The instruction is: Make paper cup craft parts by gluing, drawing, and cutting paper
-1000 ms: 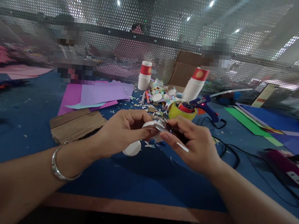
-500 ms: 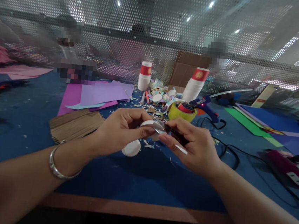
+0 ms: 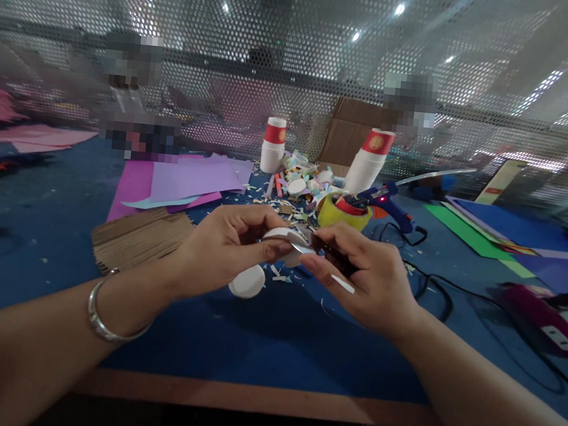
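- The left hand [image 3: 225, 247] pinches a white, round paper piece [image 3: 278, 234] between thumb and fingers, leaving one edge free, probably to keep the rim steady and reachable
- The right hand [image 3: 368, 275] is curled round a dark-handled tool, probably scissors, its silvery metal blade [image 3: 302, 248] at that edge; how far the blades part I cannot tell
- Just below the left grip, a white paper disc [image 3: 247, 282] lies on the blue tabletop [image 3: 270, 352]
- Beyond the right grip, a blue glue gun [image 3: 392, 207] leans at a yellow tape roll [image 3: 336, 216], perhaps for support
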Motion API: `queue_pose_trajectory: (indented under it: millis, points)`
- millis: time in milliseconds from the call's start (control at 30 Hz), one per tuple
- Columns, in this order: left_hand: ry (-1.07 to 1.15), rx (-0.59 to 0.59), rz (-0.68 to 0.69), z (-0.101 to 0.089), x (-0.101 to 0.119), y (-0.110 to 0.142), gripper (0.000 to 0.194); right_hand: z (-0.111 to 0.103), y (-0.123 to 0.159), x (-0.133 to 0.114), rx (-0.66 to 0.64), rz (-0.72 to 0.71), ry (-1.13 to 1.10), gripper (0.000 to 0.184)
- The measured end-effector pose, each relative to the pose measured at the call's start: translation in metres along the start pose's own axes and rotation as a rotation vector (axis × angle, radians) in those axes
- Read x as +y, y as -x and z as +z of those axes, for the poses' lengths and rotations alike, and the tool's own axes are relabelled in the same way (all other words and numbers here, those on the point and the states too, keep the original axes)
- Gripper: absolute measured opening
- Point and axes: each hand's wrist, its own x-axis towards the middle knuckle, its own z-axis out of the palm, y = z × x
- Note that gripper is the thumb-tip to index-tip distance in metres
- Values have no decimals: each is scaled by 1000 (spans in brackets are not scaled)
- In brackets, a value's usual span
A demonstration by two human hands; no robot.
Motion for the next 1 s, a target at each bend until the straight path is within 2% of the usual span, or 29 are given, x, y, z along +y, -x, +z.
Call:
queue_pose_trajectory:
  millis: [167, 400, 600, 767, 1000]
  points:
    - [-12, -8, -15, 2, 0, 2, 16, 1, -1, -2, -11, -8, 10, 22]
    - [-10, 12, -47, 4, 0, 5, 15, 2, -1, -3, 24, -56, 26, 20]
    - [108, -57, -103, 6, -6, 6, 22, 2, 0, -3, 45, -115, 72, 25]
    - [208, -65, -137, 8, -8, 7, 22, 0, 1, -5, 68, -146, 131, 24]
    - [140, -61, -166, 4, -6, 6, 25, 1, 0, -4, 83, -159, 151, 27]
